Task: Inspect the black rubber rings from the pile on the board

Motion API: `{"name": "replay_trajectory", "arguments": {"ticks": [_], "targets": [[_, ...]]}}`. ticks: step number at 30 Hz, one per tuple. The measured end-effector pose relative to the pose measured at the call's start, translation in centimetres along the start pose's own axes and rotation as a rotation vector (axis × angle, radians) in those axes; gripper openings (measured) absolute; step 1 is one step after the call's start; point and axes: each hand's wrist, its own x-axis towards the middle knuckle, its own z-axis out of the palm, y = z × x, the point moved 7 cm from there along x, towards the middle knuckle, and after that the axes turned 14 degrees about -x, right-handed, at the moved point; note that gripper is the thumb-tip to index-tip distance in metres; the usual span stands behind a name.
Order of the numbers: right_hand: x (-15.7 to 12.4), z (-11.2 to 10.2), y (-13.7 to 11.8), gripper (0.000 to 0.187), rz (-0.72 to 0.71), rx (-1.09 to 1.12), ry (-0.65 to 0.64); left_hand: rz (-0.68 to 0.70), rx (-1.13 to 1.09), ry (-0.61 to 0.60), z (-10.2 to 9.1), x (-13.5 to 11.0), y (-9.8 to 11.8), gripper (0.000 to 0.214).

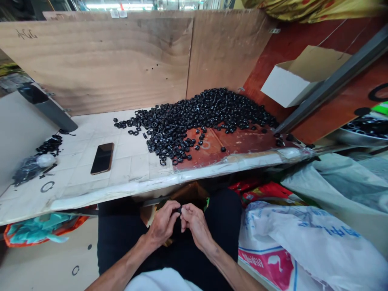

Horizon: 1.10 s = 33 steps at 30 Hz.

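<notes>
Low over my lap, my left hand (165, 220) and my right hand (193, 220) meet fingertip to fingertip. Pinched between them is a small black part (179, 209), mostly covered by the fingers; it looks like one of the black rings on the bench. Both hands are closed on it. Beyond them, a large heap of small black plastic rings (209, 111) spreads over the bench, with a few loose ones along its near side.
A phone (102, 158) lies on the white bench top (130, 161). Dark parts in a plastic bag (27, 167) sit at the left. An open carton (287, 83) hangs at the right. White sacks (303, 238) stand beside my right leg. The bench edge (121, 190) runs above my knees.
</notes>
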Motion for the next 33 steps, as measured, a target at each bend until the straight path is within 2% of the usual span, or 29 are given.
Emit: {"name": "replay_trajectory", "arguments": {"ticks": [3,5,6,8,10,12,13,15,17,19,22,25,28,33], "targets": [[0.1,0.3,2.0,0.027,0.178,0.115,-0.089,0.172,0.144,-0.107,0.6,-1.1,0.0,0.029],[0.1,-0.2,2.2,0.024,0.208,0.0,-0.115,0.168,0.182,-0.172,0.6,-1.3,0.5,0.03],[0.2,-1.0,1.6,0.022,0.173,-0.117,-0.09,0.142,0.198,-0.194,0.4,-1.0,1.1,0.029],[0.9,-2.8,-1.5,0.022,-0.026,-0.402,0.039,0.092,0.223,-0.203,-0.6,0.3,2.9,0.027],[1.8,-4.2,-6.6,0.021,-0.341,-0.652,0.209,0.079,0.222,-0.151,-1.9,2.8,5.1,0.02],[3.0,-4.3,-11.6,0.014,-0.619,-0.807,0.317,0.022,0.252,-0.001,-3.7,6.0,6.0,0.009],[3.9,-4.1,-13.7,0.013,-0.712,-0.865,0.351,0.008,0.284,0.086,-4.5,7.7,6.0,0.009],[6.1,-3.0,-16.7,0.017,-0.809,-0.976,0.352,0.037,0.369,0.206,-5.3,10.8,5.6,0.014],[8.3,-1.6,-18.2,0.025,-0.842,-1.084,0.337,0.06,0.453,0.239,-5.3,13.4,4.6,0.021],[9.8,-0.3,-18.5,0.024,-0.851,-1.195,0.306,0.034,0.527,0.22,-5.0,15.1,3.4,0.021],[10.8,0.4,-17.7,0.02,-0.86,-1.263,0.286,-0.016,0.58,0.186,-4.9,16.0,2.3,0.016],[10.8,-0.3,-17.3,0.017,-0.879,-1.14,0.32,0.015,0.57,0.186,-4.9,15.8,2.2,0.019],[10.9,-1.5,-17.1,0.009,-0.823,-0.963,0.316,0.039,0.552,0.186,-4.8,15.6,2.1,0.021],[11.8,-2.4,-16.6,0.012,-0.675,-0.731,0.204,0.033,0.375,0.213,-5.2,15.8,1.9,0.025]]}}
